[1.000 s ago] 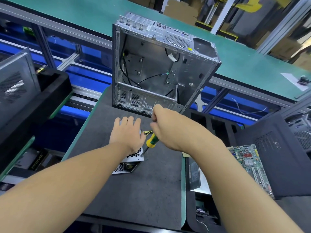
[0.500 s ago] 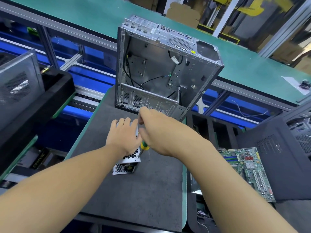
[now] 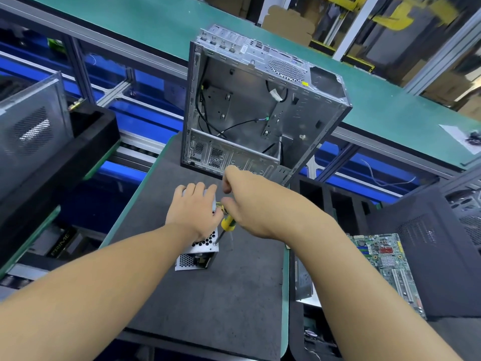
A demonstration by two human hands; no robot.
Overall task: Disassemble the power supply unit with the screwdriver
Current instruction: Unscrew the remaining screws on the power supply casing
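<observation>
Mat (image 3: 208, 308): dark grey, bears power supply unit (image 3: 194, 261) | conveyor (image 3: 145, 24): green, behind

perforated metal power supply unit (image 3: 199, 252), matt grey mat (image 3: 208, 303)

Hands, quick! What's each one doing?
Left hand: open, resting flat on the power supply unit.
Right hand: closed round the screwdriver.

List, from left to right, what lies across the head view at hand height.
Silver vented metal panel → left hand → yellow-and-green-handled screwdriver → right hand → green motherboard → black perforated case panel.
</observation>
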